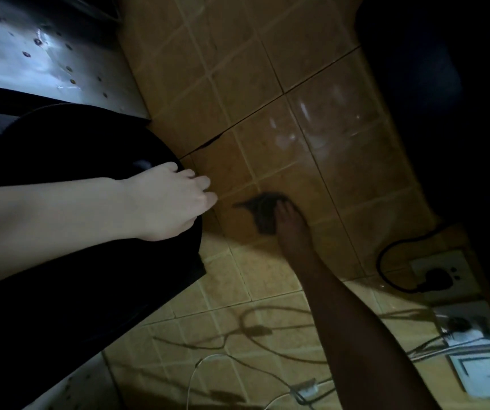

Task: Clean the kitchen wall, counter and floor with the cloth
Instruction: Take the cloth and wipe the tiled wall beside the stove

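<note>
The right hand (289, 229) held the dark cloth (263, 214) bunched under its fingers and pressed flat against the tiled wall (237, 69). The hand lay in shadow and the cloth was blurred at its edge, so how tightly the fingers closed on it was hard to read. The left hand (172, 199) gripped the rim of a black appliance (75, 291), fingers curled over its edge, seemingly to steady it or keep it clear of the wall.

The job looked to be in its wall stage. Pale, wet-looking streaks (305, 125) shone on the tiles just above the cloth, which suggested that patch had been wiped. The tiles nearer the wall socket (442, 276) and the loose cables (267, 335) showed no such sheen. The steel counter (30, 48) beside the appliance was dotted with dark spots and probably not yet cleaned. The floor was out of view, so nothing could be said of it. By this reckoning most of the work remained.
</note>
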Action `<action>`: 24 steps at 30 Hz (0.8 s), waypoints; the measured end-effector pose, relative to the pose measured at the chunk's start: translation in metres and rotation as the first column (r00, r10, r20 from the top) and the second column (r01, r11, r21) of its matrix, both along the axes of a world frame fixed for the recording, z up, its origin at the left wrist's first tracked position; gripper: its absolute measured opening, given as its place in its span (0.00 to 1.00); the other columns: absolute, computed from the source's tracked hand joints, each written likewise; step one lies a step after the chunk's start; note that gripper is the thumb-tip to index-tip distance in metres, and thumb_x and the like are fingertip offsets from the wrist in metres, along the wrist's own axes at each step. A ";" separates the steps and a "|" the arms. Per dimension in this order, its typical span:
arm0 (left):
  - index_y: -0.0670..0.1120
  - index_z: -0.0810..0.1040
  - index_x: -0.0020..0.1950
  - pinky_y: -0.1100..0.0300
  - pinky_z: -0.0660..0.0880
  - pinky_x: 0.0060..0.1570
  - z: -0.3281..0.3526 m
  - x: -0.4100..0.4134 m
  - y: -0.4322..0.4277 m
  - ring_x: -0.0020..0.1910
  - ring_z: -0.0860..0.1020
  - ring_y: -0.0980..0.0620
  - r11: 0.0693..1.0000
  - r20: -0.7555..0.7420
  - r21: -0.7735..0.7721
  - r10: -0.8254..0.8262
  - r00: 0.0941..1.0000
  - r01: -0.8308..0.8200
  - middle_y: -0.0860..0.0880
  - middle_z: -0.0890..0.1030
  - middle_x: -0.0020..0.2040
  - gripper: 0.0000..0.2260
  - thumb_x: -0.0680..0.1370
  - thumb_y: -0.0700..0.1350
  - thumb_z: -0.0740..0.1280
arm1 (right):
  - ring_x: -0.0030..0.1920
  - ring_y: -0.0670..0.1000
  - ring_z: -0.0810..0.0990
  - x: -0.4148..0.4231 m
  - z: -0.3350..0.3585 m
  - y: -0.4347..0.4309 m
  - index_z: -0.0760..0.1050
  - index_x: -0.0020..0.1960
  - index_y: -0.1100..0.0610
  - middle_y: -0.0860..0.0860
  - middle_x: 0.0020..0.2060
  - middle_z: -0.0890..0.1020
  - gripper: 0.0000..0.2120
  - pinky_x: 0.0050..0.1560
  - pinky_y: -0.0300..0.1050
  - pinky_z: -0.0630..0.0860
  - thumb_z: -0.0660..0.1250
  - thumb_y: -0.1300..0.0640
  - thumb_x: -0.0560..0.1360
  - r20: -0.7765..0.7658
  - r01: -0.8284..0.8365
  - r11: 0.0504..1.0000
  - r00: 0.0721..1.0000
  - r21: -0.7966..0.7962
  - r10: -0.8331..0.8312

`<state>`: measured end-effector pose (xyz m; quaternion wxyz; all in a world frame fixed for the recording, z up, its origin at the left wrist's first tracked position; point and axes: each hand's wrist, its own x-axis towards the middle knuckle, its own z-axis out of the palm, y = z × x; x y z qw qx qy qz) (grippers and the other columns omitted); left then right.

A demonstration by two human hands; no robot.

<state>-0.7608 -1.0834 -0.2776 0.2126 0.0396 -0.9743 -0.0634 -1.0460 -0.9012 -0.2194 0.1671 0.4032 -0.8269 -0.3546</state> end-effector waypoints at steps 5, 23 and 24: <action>0.52 0.67 0.60 0.57 0.62 0.43 -0.004 0.005 -0.007 0.54 0.74 0.51 1.000 -0.035 -0.007 0.012 0.999 -0.013 0.51 0.71 0.57 0.10 0.79 0.49 0.56 | 0.76 0.49 0.54 0.014 -0.030 0.056 0.57 0.75 0.58 0.52 0.76 0.57 0.23 0.75 0.45 0.52 0.49 0.59 0.81 0.103 0.119 0.927 0.981 0.356 -0.166; 0.52 0.69 0.58 0.57 0.63 0.42 0.030 0.084 0.019 0.53 0.75 0.50 0.998 -0.068 0.045 0.054 0.996 -0.051 0.51 0.72 0.54 0.08 0.80 0.49 0.56 | 0.54 0.59 0.75 0.139 0.050 0.052 0.70 0.64 0.71 0.68 0.58 0.75 0.16 0.47 0.51 0.67 0.54 0.71 0.78 0.855 0.754 0.612 0.462 -0.238 -0.235; 0.52 0.69 0.57 0.57 0.64 0.42 0.033 0.091 0.022 0.52 0.75 0.50 0.997 -0.063 0.052 0.053 0.997 -0.050 0.51 0.72 0.54 0.07 0.80 0.49 0.56 | 0.50 0.57 0.74 0.148 0.051 0.058 0.71 0.63 0.71 0.69 0.53 0.75 0.15 0.46 0.52 0.66 0.55 0.71 0.78 0.875 0.740 0.634 0.440 -0.225 -0.203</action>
